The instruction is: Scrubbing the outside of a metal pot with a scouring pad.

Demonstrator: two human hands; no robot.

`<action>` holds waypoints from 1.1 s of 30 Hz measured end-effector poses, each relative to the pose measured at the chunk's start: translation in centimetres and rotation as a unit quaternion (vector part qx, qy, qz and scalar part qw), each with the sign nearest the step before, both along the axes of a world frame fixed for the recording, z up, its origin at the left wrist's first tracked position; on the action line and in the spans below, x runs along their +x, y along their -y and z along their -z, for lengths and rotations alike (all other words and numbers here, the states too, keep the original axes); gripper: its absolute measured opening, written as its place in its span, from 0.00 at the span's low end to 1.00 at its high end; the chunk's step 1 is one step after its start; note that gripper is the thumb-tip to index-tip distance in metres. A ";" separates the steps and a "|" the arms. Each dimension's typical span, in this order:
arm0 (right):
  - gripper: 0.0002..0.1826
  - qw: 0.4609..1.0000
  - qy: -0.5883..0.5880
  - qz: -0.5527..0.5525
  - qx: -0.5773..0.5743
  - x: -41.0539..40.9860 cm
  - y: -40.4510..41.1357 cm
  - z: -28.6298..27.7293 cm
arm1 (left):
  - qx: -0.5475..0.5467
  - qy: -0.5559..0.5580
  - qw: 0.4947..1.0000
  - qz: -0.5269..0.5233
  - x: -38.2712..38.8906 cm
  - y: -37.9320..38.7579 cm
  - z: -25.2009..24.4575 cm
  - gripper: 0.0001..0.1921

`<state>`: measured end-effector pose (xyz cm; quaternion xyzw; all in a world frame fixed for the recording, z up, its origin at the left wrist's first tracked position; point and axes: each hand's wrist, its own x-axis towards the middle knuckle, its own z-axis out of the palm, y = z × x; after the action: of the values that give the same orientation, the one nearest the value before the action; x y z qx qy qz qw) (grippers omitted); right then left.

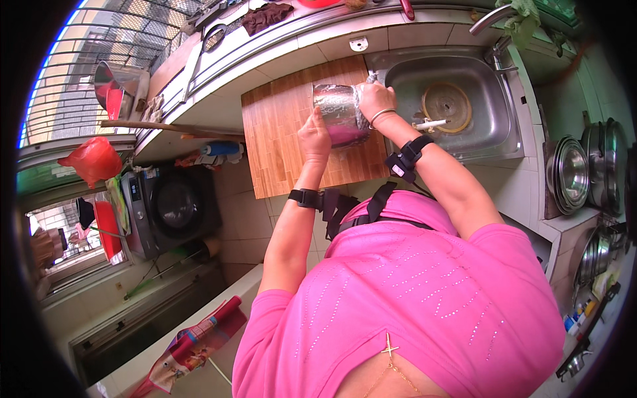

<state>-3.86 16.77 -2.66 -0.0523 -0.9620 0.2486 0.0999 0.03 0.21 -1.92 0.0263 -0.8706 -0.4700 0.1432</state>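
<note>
A shiny metal pot or canister (341, 117) with white suds on its wall is held above a wood-patterned board (278, 149). My left hand (316, 134) grips its left side, thumb up along the wall. At its right end, my right hand (377, 99) is closed around something at the rim, perhaps a scrubber; a greyish sudsy bit shows beside the fingers. The pot's surface reflects pink. What lies under the right fingers is hidden.
Right of the board is a steel sink (463, 84) with a round yellowish-rimmed item (448, 107) in it and a curved faucet (492, 20) above. A white stick-like thing (430, 124) lies near my right forearm. Steel bowls (570, 174) stand farther right. A washing machine (171, 209) is at left.
</note>
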 end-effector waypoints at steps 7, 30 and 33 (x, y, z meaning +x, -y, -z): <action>0.08 0.977 -0.173 -0.124 0.018 1.1 6.3 -3.8 | 0.032 -0.013 0.999 -0.004 -0.4 0.1 0.8 0.23; 0.11 0.976 -0.179 -0.116 0.034 1.4 6.5 -2.6 | 0.044 0.000 0.998 -0.037 -0.2 -0.4 -0.2 0.25; 0.11 0.965 -0.227 -0.123 0.039 1.4 5.2 -2.1 | 0.054 -0.004 0.998 -0.032 -0.1 -0.4 -0.5 0.25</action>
<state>-2.46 11.62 -0.51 0.1279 -0.9222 0.2266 0.2862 -0.08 0.64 -1.43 0.0598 -0.8420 -0.5119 0.1597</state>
